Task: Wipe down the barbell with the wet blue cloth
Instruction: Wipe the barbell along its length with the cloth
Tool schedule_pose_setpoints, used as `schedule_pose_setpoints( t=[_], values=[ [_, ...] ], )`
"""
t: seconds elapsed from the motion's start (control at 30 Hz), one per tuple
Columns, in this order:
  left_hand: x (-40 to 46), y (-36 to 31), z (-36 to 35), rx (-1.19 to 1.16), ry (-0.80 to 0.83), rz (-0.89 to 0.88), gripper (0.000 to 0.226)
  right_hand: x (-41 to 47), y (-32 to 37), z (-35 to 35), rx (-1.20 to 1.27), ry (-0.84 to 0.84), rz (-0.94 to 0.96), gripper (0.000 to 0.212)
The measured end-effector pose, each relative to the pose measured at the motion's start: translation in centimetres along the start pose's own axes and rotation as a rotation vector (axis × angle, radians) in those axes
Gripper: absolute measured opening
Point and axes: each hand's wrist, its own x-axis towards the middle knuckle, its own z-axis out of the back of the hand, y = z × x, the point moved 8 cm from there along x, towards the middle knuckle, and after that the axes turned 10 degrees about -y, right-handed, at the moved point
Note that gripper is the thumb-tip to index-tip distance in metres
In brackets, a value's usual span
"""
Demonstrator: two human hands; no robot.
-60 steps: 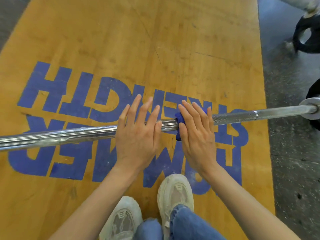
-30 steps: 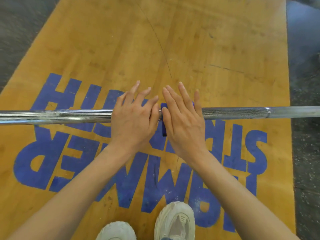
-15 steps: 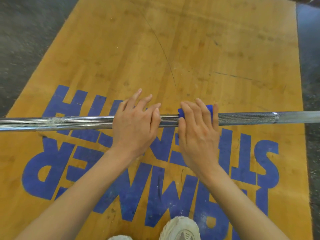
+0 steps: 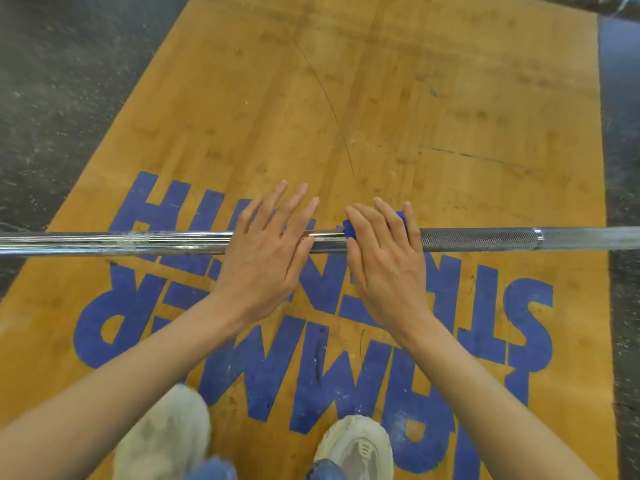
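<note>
Barbell: the barbell (image 4: 173,241) lies across the wooden platform (image 4: 415,98) from left to right, its smooth shiny shaft on the left and a darker knurled stretch on the right, with a pale smear on the shaft well left of the hands.
Cloth: the blue cloth (image 4: 349,229) sits on the bar under the right hand, only its left edge and a far corner showing between the fingers.
Right hand: the right hand (image 4: 384,258) lies flat with straight fingers pressing the cloth onto the bar; it does not wrap round it.
Left hand: the left hand (image 4: 266,251) rests flat on the bare shaft just left of the cloth, fingers straight and spread, holding nothing.
Step in hand: likely rubbing the middle of the shaft, at the edge of the knurling.
Doing it well: keep the palm's weight over the cloth so it stays pinned, and let the left hand steady the bar against rolling. A flat press reaches only the top of the shaft, so turning the bar or folding the cloth round it would serve the underside.
Left to do: the knurled stretch on the right and the smeared patch on the left both look due for a pass.
Risk: the cloth may bunch or slide from under the fingers on the knurling.
Near edge: two pale shoes (image 4: 353,448) stand on the blue lettering.
</note>
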Motion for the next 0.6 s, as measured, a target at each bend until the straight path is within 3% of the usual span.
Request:
schedule_pose_setpoints(
  t=[0.23, 0.4, 0.6],
  values=[
    [-1.5, -0.1, -0.2, 0.093, -0.057, -0.053, 0.057, -1.0, 0.8, -0.2, 0.001, -0.072, -0.129, 0.043],
    [-1.2, -0.1, -0.3, 0.08, -0.095, -0.076, 0.055, -0.7, 0.2, -0.4, -0.011, -0.101, -0.086, 0.044],
    [0.0, 0.6, -0.6, 0.053, -0.118, -0.059, 0.053, -1.9, 0.9, -1.5, -0.021, -0.154, -0.236, 0.044]
  ],
)
